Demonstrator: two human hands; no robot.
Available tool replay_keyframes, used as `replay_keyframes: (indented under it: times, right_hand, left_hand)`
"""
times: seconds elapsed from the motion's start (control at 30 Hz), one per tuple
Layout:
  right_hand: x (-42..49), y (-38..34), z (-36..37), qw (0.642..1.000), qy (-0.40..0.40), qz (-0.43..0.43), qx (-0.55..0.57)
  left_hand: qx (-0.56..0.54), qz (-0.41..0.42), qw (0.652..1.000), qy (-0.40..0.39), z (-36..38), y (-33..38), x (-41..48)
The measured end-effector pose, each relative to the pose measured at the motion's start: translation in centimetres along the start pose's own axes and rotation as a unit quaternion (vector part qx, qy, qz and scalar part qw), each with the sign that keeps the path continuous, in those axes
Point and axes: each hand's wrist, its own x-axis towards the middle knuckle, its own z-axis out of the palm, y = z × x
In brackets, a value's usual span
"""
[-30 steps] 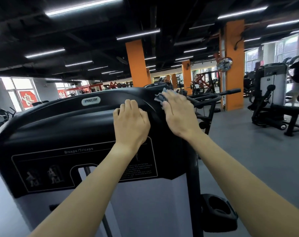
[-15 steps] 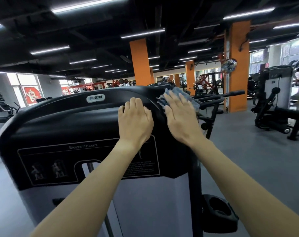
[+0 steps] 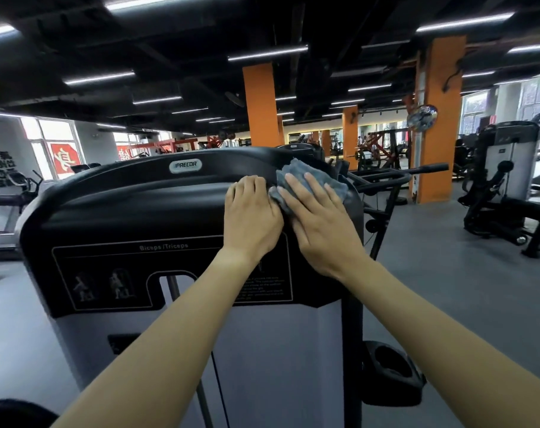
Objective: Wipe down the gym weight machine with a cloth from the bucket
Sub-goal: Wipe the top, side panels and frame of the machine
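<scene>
Head view: the right hand (image 3: 319, 225), fingers straight and slightly spread, presses a grey-blue terry cloth (image 3: 319, 177) onto the black plastic weight-machine shroud (image 3: 123, 217) at one o'clock. The left hand (image 3: 250, 217) lies flat alongside. The right hand has slid left since the earlier frame and now touches the left.

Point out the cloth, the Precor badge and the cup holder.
cloth (image 3: 299, 168): head view, on its bare upper fold.
Precor badge (image 3: 185, 166): head view, on the middle of the logo plate.
cup holder (image 3: 392, 392): head view, on its front wall below the opening.
</scene>
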Motion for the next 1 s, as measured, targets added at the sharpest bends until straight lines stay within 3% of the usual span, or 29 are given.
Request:
replay_keyframes:
  times: [0.07, 0.17, 0.27, 0.43, 0.7, 0.87, 1.0]
  right_hand:
    - [1.1, 1.2, -0.3, 1.0, -0.014, 0.004, 0.021]
    - [3.8, 2.9, -1.0, 0.988, -0.019, 0.109, 0.108]
    - [2.8, 2.4, -0.6, 0.973, 0.024, 0.179, 0.143]
    - [-3.9, 0.5, 1.3, 0.978, 0.088, 0.149, 0.115]
    - [4.4, 6.1, -1.8, 0.965, 0.018, 0.176, 0.192]
    - [0.9, 4.0, 0.7, 0.962, 0.115, 0.192, 0.159]
    - [3.5, 5.7, -0.3, 0.966, 0.082, 0.169, 0.18]
  left_hand:
    - [-0.01, -0.012, 1.0, -0.007, 0.0, 0.4, -0.4]
    - [-0.026, -0.048, 0.998, -0.027, -0.3, 1.4, -0.4]
    - [-0.023, -0.068, 0.997, -0.038, -0.7, 2.3, -0.3]
    - [-0.032, -0.057, 0.997, -0.03, -0.6, 4.4, -0.7]
    - [0.016, -0.01, 0.999, 0.027, 0.7, 5.8, 1.4]
    - [-0.021, -0.026, 0.997, 0.07, 1.7, 5.5, 1.0]
    - [-0.023, -0.023, 0.996, 0.086, 2.3, 5.6, 0.8]
